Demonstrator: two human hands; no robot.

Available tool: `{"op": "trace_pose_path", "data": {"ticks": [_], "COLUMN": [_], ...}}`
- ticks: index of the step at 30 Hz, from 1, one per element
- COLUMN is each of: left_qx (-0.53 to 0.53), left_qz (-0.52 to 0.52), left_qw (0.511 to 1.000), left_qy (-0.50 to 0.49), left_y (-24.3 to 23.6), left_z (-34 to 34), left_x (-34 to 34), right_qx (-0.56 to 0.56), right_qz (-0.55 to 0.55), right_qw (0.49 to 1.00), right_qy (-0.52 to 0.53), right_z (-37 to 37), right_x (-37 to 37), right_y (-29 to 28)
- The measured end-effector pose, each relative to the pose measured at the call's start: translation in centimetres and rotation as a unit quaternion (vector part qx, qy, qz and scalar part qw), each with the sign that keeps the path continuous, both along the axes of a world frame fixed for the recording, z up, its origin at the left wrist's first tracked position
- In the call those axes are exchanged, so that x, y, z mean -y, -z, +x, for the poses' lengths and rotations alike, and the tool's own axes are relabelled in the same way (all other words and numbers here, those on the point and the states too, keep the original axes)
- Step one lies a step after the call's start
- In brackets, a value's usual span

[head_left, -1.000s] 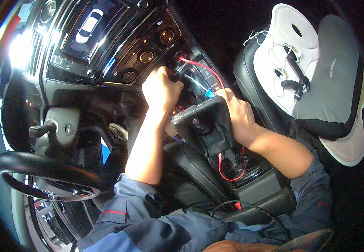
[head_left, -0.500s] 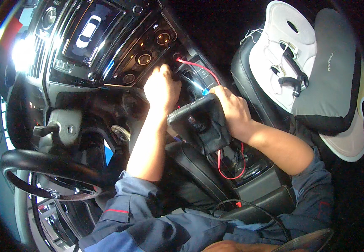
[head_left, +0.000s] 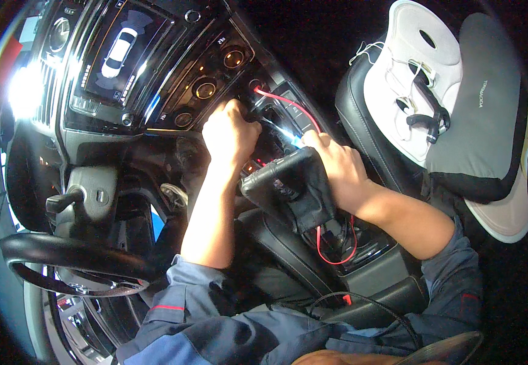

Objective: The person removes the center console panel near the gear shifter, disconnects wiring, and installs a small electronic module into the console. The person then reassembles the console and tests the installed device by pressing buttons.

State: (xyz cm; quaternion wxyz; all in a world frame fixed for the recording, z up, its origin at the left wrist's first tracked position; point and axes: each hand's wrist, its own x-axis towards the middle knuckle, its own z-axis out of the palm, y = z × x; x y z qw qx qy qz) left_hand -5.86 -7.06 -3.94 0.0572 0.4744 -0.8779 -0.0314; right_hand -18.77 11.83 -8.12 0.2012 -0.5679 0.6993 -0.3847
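Observation:
My left hand is curled at the centre console, below the climate dials; whatever its fingers grip is hidden. My right hand has its fingers bent at the right rim of the console opening, beside a thin pale-blue strip and against the lifted black gear-lever boot; what exactly it grips is unclear. A red cable runs from a round socket down past my right hand, and a red loop shows below the boot. Small red lights glow between my hands.
At left are the steering wheel, a column stalk and the screen showing a white car. The black passenger seat at right bears a white cushion, a grey cushion and a black strapped item.
The view has shifted slightly. Both hands stay at the console with small shifts of the fingers; the boot appears a little lower in the picture than half a second ago.

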Motion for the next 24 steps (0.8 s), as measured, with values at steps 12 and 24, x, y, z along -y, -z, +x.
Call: {"op": "trace_pose_path", "data": {"ticks": [12, 24], "left_qx": [0.004, 0.002], "left_qz": [0.017, 0.029], "left_qw": [1.000, 1.000], "left_qy": [-0.003, -0.011], "left_y": [-0.4, -0.4], "left_z": [0.0, 0.0], "left_x": [0.1, 0.1], "right_qx": [-0.067, -0.116], "right_qz": [-0.060, -0.119], "right_qw": [0.996, 0.986], "right_qy": [-0.003, 0.005], "right_z": [-1.2, -2.3], "right_x": [0.5, 1.2], "right_y": [0.5, 2.4]}}
